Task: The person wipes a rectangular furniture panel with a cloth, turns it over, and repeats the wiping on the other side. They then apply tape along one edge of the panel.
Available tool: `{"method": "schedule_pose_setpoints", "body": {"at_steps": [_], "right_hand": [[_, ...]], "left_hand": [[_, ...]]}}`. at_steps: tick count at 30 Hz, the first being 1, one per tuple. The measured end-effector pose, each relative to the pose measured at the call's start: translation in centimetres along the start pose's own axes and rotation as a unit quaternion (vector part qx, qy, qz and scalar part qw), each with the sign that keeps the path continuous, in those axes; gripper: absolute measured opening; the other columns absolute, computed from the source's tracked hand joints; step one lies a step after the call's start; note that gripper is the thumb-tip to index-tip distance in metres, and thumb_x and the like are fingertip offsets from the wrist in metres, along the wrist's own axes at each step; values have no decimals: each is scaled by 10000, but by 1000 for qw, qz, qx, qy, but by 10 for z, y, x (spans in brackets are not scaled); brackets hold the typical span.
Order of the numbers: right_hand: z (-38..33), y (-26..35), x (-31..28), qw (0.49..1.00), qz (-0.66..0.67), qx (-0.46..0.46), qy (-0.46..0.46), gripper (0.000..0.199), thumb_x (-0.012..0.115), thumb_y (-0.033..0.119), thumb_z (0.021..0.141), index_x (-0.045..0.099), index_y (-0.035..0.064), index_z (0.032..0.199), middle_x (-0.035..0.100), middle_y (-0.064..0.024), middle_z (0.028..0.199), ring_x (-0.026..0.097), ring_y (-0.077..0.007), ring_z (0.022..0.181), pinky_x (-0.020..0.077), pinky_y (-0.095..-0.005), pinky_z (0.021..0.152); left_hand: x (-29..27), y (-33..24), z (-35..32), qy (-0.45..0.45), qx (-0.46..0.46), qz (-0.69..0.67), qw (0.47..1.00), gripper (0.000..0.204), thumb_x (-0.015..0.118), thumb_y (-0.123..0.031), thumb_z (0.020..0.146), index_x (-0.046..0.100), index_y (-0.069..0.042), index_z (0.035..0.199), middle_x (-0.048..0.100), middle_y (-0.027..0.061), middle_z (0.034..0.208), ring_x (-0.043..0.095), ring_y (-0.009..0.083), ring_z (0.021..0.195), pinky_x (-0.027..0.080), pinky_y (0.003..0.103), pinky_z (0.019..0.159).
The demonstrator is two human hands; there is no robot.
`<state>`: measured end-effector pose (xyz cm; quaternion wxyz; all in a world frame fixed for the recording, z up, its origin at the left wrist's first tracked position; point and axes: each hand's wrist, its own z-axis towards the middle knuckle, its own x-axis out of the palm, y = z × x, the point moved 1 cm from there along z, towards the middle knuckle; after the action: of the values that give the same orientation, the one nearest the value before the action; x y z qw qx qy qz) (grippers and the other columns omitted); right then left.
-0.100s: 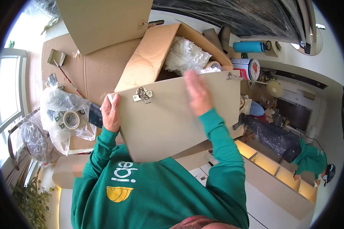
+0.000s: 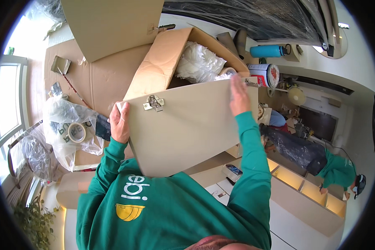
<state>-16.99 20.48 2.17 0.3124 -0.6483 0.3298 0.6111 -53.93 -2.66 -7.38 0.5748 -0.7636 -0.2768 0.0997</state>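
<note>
A beige cabinet door panel (image 2: pixel 183 133) is tilted in front of my chest. At its left edge my left hand (image 2: pixel 120 123) is closed round the board. A metal hinge (image 2: pixel 154 103) is fixed near the top edge beside that hand, and a second hinge (image 2: pixel 250 83) shows at the top right corner. My right hand (image 2: pixel 240 99), slightly blurred, lies flat with fingers stretched out over the panel's right part, close to the second hinge. Nothing shows in its grip.
Behind the panel stands an open cardboard box (image 2: pixel 156 62) with crumpled white paper (image 2: pixel 201 62). Another beige panel (image 2: pixel 112 29) is beyond it. Tape (image 2: pixel 77 132) sits on a plastic bag at left. A paint can (image 2: pixel 267 75) and blue bottle (image 2: pixel 267 51) stand right. A co-worker (image 2: pixel 337 166) bends by lit shelves (image 2: pixel 304 187).
My right hand has moved to the right across the panel, toward the right hinge. My left hand keeps its hold on the left edge.
</note>
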Motion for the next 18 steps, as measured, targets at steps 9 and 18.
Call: {"method": "schedule_pose_setpoints", "body": {"at_steps": [9,18], "right_hand": [[-20,103,-76,920,381,54,-69,424,488,-78,911,637,-23,1304,635,-167,1335,586,-289,1261,424,-393,1115],[-86,279,-52,666,706,46,236,237,575,86,999,665,-32,1184,717,-94,1107,668,-172,1031,523,-310,925]], "left_hand": [[-6,0,3,-21,48,-1,999,323,575,-285,1063,581,-3,1222,626,62,1023,578,127,937,479,280,813],[-34,-101,-101,306,218,5,927,898,661,-621,887,483,61,1445,564,223,1403,539,330,1296,407,442,1092]]}}
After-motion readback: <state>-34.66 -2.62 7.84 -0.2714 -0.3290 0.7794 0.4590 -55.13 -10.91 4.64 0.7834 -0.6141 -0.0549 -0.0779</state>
